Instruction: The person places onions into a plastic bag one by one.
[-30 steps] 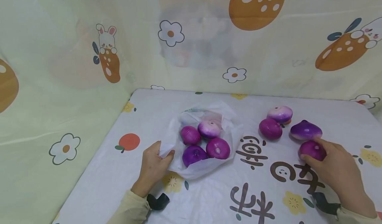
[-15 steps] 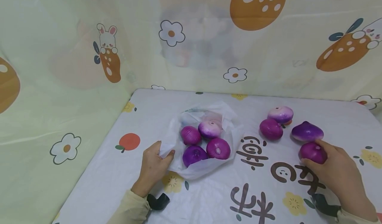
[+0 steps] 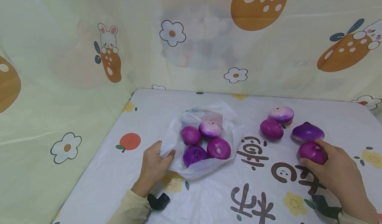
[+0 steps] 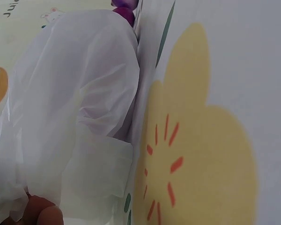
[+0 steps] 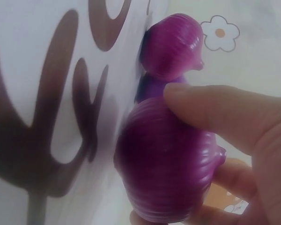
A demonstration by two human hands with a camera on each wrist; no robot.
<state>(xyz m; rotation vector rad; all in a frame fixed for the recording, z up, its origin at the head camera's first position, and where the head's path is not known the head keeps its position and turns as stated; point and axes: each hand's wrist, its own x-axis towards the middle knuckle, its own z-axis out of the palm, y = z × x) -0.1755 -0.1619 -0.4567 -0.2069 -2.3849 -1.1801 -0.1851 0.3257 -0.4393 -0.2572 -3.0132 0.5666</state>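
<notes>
gripping onion in right hand, bag in left hand

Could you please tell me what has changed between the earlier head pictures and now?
Nothing visibly, beyond a slight drift of the view. The left hand still holds the bag; the right hand still grips the nearest loose onion.

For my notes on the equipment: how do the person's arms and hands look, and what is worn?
The left hand and the right hand wear no gloves. Pale beige sleeves end near the wrists. At each wrist, a dark, curved piece sticks out; no cable is visible.
</notes>
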